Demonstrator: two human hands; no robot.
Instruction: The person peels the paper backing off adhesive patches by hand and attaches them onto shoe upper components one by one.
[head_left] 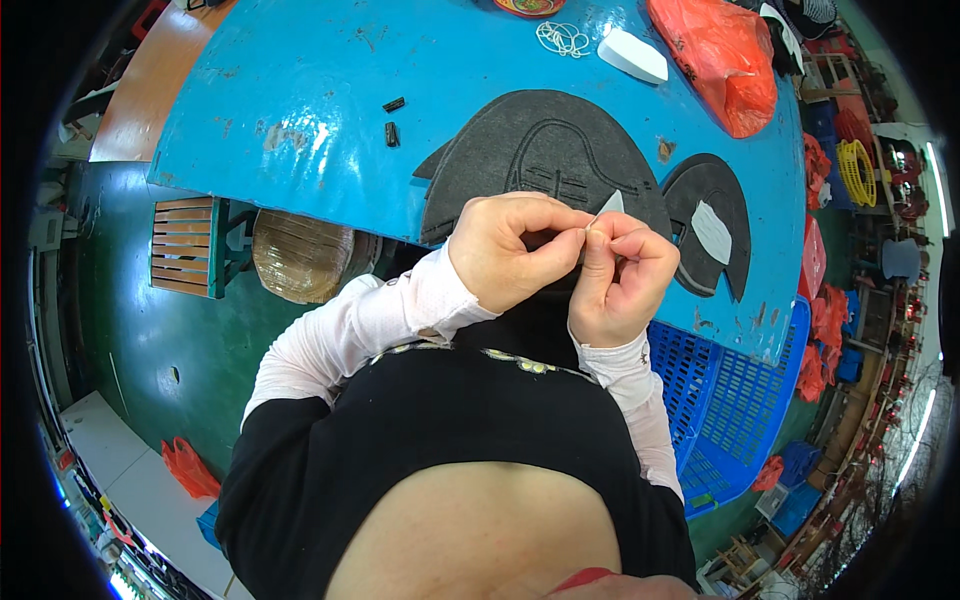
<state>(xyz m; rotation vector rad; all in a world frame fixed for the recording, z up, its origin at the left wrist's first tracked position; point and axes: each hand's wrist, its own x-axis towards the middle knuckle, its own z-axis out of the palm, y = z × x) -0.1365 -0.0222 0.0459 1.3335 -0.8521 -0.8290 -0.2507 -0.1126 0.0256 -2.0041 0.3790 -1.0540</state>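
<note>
Both hands meet in front of my chest, over the near edge of the blue table (330,120). The thumb and forefinger of my left hand (510,245) are pinched together, touching the fingertips of my right hand (622,275), which are pinched too. Whatever lies between them is too small to make out. Just above the fingertips shows a pale pointed piece (612,203); whether it is held or lies behind cannot be told. Beyond the hands is a large dark grey rounded sheet (560,130) with curved grooves. A smaller dark grey piece (725,180) carries a white patch (711,233).
Two small black pieces (391,134) lie left of the sheet. At the far side are a bundle of white cord (563,40), a white block (632,55) and a red plastic bag (715,60). A blue basket (740,410) stands below right, a slatted stool (184,247) left.
</note>
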